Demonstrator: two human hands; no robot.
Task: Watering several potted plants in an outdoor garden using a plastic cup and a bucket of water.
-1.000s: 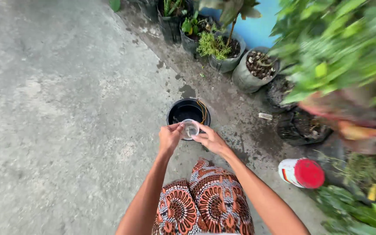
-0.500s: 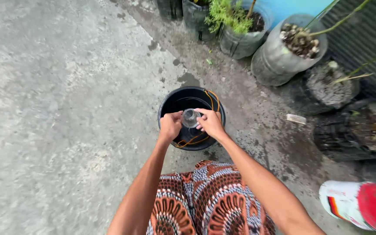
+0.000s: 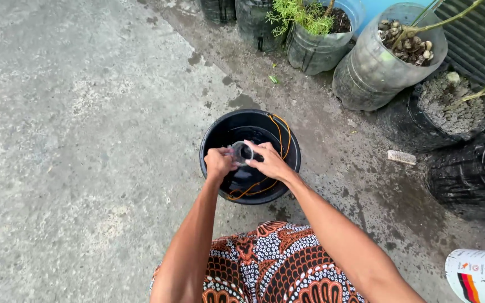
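Note:
A black bucket (image 3: 213,139) stands on the concrete floor, dark water inside and an orange cord looped along its right rim. Over its opening I hold a small clear plastic cup (image 3: 241,152), tipped on its side with the mouth facing me. My left hand (image 3: 219,163) pinches the cup's left edge. My right hand (image 3: 270,160) grips it from the right, fingers curled over the rim. Both forearms reach forward above my patterned orange, white and dark skirt.
A row of planters lines the far right: grey plastic pots (image 3: 378,67) with soil, shells and green plants, and black grow bags (image 3: 467,179). A white can (image 3: 481,275) lies at the bottom right. A small flat scrap (image 3: 401,157) rests on the damp concrete.
The view has closed in on the bucket as I leaned forward. Both hands lowered the cup over the bucket's mouth and tipped it sideways. The red-lidded can has slid to the frame's corner.

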